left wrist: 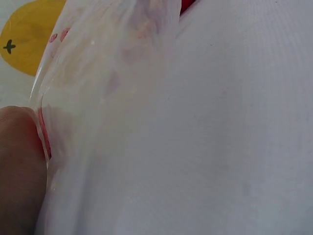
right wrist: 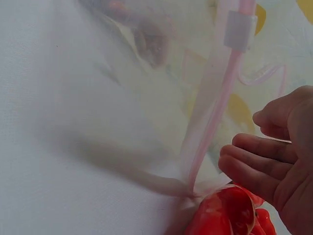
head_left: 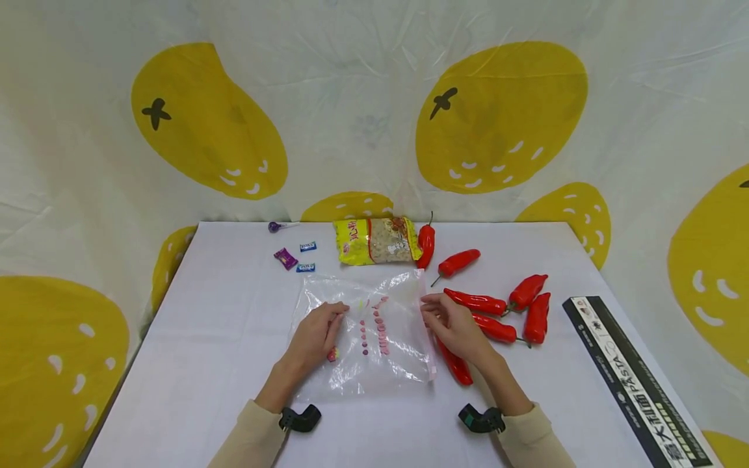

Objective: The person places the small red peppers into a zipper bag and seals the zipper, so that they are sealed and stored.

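A clear plastic zip bag [head_left: 351,383] with pink and red print lies in front of me, its pink-edged zip strip [right wrist: 215,117] on the right. A pale slider [right wrist: 240,32] sits on that strip. My left hand [head_left: 316,335] holds the bag's left part, with the thumb [left wrist: 19,166] against the film; the other fingers are hidden. At the zip edge my right hand [head_left: 450,325] has curled fingers, its thumb and forefinger seeming to pinch the film. Red peppers [head_left: 459,367] lie beside and below this hand.
A yellow food packet [head_left: 383,240] lies behind the bag. Small wrapped sweets [head_left: 285,259] and a purple lollipop [head_left: 274,227] are at back left. More red peppers [head_left: 536,318] spread to the right, near a long black pasta box [head_left: 638,383].
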Demonstrator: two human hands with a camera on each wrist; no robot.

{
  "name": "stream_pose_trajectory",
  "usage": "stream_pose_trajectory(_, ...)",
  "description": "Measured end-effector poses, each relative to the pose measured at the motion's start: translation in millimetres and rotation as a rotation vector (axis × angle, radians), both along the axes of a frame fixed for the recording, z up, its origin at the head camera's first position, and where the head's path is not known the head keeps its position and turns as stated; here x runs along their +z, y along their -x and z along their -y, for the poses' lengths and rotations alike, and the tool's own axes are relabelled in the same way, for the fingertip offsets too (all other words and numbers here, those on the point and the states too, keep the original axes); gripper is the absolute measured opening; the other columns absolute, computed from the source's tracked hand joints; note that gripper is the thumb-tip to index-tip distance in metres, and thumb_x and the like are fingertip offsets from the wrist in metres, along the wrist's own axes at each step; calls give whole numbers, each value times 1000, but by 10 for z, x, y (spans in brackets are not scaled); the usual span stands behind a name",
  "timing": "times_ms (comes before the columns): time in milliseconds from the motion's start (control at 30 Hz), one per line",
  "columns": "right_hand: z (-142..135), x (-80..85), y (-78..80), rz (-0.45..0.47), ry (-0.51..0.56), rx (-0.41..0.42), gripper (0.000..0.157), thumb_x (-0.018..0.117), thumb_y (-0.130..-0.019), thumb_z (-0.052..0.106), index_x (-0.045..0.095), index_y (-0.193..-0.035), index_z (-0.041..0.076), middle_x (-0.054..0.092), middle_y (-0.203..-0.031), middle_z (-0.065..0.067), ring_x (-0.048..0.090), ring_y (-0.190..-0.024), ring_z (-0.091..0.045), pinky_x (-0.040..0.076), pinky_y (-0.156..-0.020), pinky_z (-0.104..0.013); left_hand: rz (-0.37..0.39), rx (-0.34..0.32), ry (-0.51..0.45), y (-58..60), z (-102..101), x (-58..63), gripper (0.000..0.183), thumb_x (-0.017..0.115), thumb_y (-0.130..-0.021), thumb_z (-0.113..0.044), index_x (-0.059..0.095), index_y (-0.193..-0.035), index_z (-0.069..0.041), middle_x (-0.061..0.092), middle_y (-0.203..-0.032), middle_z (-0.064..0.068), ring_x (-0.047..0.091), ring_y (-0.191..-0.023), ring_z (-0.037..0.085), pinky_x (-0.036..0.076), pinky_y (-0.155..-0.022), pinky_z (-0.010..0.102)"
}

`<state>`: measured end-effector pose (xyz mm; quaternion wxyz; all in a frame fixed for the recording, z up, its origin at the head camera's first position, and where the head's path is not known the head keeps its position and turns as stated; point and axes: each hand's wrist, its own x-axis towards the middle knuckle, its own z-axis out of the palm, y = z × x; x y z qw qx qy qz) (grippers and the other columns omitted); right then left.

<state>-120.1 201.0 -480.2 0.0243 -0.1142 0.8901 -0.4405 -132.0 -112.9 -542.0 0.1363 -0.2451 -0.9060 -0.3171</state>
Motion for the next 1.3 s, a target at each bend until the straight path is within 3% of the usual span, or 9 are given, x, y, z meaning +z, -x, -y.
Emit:
stream_pose_trajectory(200,-68,64,-40,-90,-79,-4,42,74,-80,21,56,-118,18,65,-108,4,62,-89,-12,57,-76,-23,-11,22,8,-2,1,4,25,49,-97,-26,53,-120,-17,63,-115,-3,60,-106,14,51,-94,36)
stream_pose_trajectory(533,-183,89,-139,-99,-300,-54,55,80,-72,28,56,-119,16,62,-110,-2,57,-88,-15,58,-73,-29,54,52,-12,-51,13,57,26,52,-95,-28,54,-119,-20,63,-117,-4,60,-102,11,52,-91,33)
stream_pose_trajectory(667,-197,60,-170,-71,-343,-82,58,81,-71,31,56,-121,14,60,-108,-2,55,-89,-15,58,-71,-30,61,46,-15,-50,16,62,26,53,-95,-27,54,-120,-20,63,-117,-3,60,-100,12,53,-89,34)
stream_pose_trajectory(867,-150,10,-199,44,-419,-108,65,80,-68,39,55,-122,13,55,-100,-2,52,-85,-15,55,-62,-25,47,41,-11,-53,28,56,26,54,-94,-27,54,-119,-19,63,-116,-4,61,-100,11,53,-89,34)
stream_pose_trajectory(1067,-87,-18,-212,105,-516,-107,68,80,-66,45,57,-121,13,62,-107,-4,57,-93,-17,58,-66,-32,56,50,-6,-63,37,64,25,52,-95,-30,54,-119,-20,63,-116,-5,60,-100,10,53,-90,33)
stream_pose_trajectory(1200,-93,33,-225,87,-495,-123,64,79,-67,45,58,-120,14,63,-103,-3,57,-90,-17,57,-65,-32,45,41,-8,-60,33,56,26,51,-96,-30,55,-119,-19,63,-116,-4,60,-98,10,53,-88,33)
stream_pose_trajectory(1300,-119,102,-217,63,-421,-152,65,78,-69,42,57,-123,14,63,-104,-4,56,-91,-20,57,-64,-33,43,39,-12,-57,31,55,25,52,-95,-29,55,-118,-19,63,-115,-5,60,-97,9,53,-88,32)
